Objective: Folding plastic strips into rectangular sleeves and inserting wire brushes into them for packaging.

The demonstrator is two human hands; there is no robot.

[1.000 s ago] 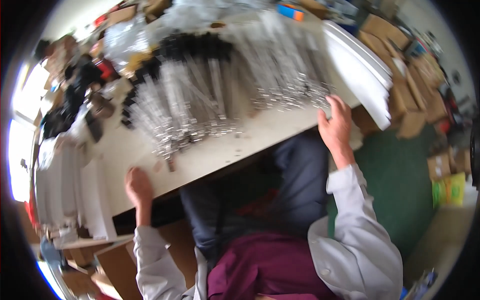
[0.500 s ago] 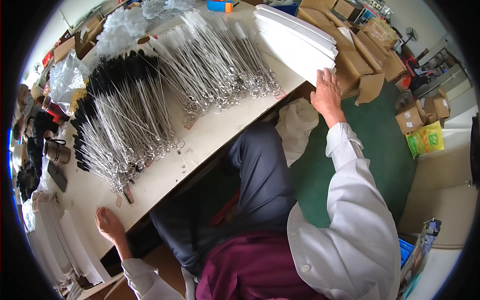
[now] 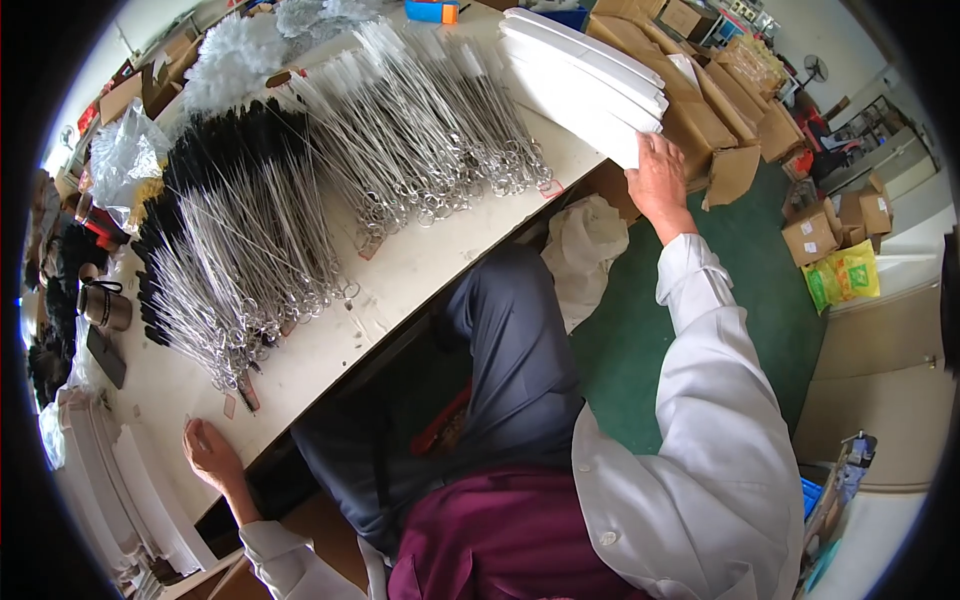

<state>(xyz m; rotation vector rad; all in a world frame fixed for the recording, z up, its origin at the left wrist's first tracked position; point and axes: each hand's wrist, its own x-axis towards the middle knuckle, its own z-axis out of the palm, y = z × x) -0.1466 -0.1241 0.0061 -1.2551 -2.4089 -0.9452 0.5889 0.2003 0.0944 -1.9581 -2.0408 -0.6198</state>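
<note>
My right hand (image 3: 659, 177) reaches out to the right end of the white table (image 3: 420, 270) and touches the near edge of a stack of long white flat sheets (image 3: 585, 75); whether its fingers grip a sheet I cannot tell. My left hand (image 3: 207, 455) rests on the table's front edge at the lower left, fingers loosely curled, with nothing visible in it. Between the hands lie big fanned heaps of thin wire brushes with loop handles: white-tipped ones (image 3: 420, 130) at the back right and black-tipped ones (image 3: 235, 240) at the left.
Cardboard boxes (image 3: 720, 110) stand on the green floor (image 3: 720, 300) right of the table. More white sheet stacks (image 3: 110, 490) lie at the far left. A metal cup (image 3: 105, 305) and clear plastic bags (image 3: 125, 150) sit at the table's left. A white cloth (image 3: 585, 250) hangs under the table.
The view has swung right. My right hand moved from the table's front edge up to the stack of white sheets. My left hand stayed at the table's front edge.
</note>
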